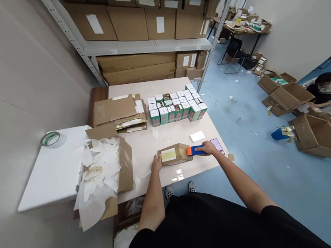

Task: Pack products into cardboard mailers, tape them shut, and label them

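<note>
A small brown cardboard box [183, 154] with a pale yellowish label lies near the table's front edge, with tape across its right part. My left hand [156, 164] grips the box's left end. In my right hand [208, 148] is a blue flat tool with an orange end [196, 150]; the orange end meets the right part of the box. Whether the tool has a blade cannot be seen. Beside the right hand lies a phone [217, 146] with its screen lit. A white card [197, 136] rests just behind the box.
Rows of small green-and-white boxes [177, 106] stand at the back of the table, with flattened cardboard [114, 110] to their left. A carton full of white packing sheets [124, 162] and a tape roll [51, 139] are further left. A person [329, 88] sits among open cartons [318, 135].
</note>
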`<state>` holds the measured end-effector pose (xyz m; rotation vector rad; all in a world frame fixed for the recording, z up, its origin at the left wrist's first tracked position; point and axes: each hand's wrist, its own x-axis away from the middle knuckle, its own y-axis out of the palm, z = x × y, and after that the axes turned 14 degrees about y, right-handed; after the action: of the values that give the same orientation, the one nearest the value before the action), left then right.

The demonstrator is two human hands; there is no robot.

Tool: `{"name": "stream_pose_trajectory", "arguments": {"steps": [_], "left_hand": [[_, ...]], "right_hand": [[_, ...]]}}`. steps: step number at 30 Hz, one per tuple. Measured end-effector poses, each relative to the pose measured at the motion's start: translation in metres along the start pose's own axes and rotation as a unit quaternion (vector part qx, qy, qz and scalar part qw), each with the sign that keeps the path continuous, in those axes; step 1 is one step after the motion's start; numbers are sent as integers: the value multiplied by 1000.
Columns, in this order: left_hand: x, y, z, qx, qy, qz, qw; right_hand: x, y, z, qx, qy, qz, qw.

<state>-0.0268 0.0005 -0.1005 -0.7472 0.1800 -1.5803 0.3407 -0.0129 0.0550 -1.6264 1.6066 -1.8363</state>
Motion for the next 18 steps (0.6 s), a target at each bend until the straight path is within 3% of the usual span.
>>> {"name": "stream_pose_trajectory", "arguments": {"steps": [3, 5, 8, 11, 15, 18], "left_hand": [[2, -18, 2, -9, -41, 26, 999], [5, -27, 7, 0, -36, 53, 998], [13, -39, 20, 97, 29, 71, 992], [20, -47, 29, 179, 76, 32, 980], [24, -53, 31, 167, 74, 46, 982], [23, -50, 33, 167, 85, 48, 981]], "right_hand": [[11, 2, -35, 12, -28, 12, 999], [21, 4, -60, 23, -44, 20, 999], [36, 13, -95, 37, -65, 27, 997], [50, 24, -126, 53, -90, 20, 994], [62, 34, -154, 80, -103, 23, 991], [64, 33, -160, 89, -98, 25, 991]]}}
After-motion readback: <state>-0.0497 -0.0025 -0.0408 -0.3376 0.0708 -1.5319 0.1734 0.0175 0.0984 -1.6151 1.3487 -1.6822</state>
